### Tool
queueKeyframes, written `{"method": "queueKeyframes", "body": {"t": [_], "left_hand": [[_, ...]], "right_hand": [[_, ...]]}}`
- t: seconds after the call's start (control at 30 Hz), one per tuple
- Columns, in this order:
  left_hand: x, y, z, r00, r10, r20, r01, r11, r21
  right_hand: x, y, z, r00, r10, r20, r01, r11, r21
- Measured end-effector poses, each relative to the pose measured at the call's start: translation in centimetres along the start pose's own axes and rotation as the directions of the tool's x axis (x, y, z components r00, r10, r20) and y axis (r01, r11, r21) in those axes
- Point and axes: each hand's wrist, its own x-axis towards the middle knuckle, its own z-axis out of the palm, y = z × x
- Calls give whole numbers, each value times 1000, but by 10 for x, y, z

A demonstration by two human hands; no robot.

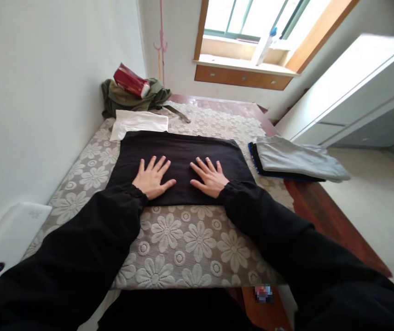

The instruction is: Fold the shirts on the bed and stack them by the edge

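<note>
We press left hand (153,178) and right hand (210,178) flat, fingers spread apart, on black garment (179,156) mid-tabletop (190,243). Garment already folded to rectangle; grey folded clothes (297,161) lie at right, white garment (138,123) behind.

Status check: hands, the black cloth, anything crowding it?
Left hand and right hand flat, open, on black cloth. Cloth folded on lace tablecloth. White cloth touches its far edge.

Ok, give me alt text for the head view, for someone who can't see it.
Both hands, left hand and right hand, lie flat with fingers spread on a folded black garment on a floral lace tablecloth. A folded white cloth lies beyond it, and a stack of folded grey clothes lies to the right.
</note>
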Motion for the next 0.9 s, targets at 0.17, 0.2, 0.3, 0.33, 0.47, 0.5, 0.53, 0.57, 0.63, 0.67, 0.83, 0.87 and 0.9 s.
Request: {"method": "queueKeyframes", "body": {"t": [0.17,0.2,0.3,0.33,0.47,0.5,0.53,0.57,0.63,0.67,0.83,0.87,0.9], "left_hand": [[-21,24,8,987,157,-40,-157,988,16],[-26,16,7,990,133,-42,-132,991,20],[-43,-17,4,998,35,-57,-33,999,30],[-50,-27,3,998,6,-68,-4,1000,29],[-75,-52,2,990,-90,-109,93,995,25],[-81,-55,1,989,-104,-107,107,994,25],[-87,-57,1,989,-112,-97,114,993,22],[-93,-59,0,990,-111,-82,113,994,13],[-107,-64,-2,993,-97,-64,97,995,-15],[-115,-68,-3,994,-85,-70,82,996,-36],[-160,-102,-8,978,8,-209,-50,979,-196],[-167,-110,-8,970,12,-242,-66,975,-214],[-172,-118,-7,962,8,-273,-71,973,-221]], "right_hand": [[-33,-23,14,994,-100,-53,99,995,-19],[-39,-13,15,995,-74,-62,73,997,-20],[-58,34,15,994,14,-108,-16,1000,-9],[-66,52,17,991,38,-127,-39,999,-4],[-101,111,22,984,71,-164,-70,997,15],[-109,121,23,985,67,-161,-63,998,26],[-117,129,23,986,56,-158,-51,998,39],[-125,136,23,986,41,-160,-33,998,52],[-142,145,21,983,-18,-184,31,997,68],[-151,148,19,977,-63,-205,79,995,67],[-186,159,10,905,-264,-334,291,956,34],[-189,161,9,894,-278,-353,306,952,25],[-191,163,8,887,-287,-362,313,950,16]]}}
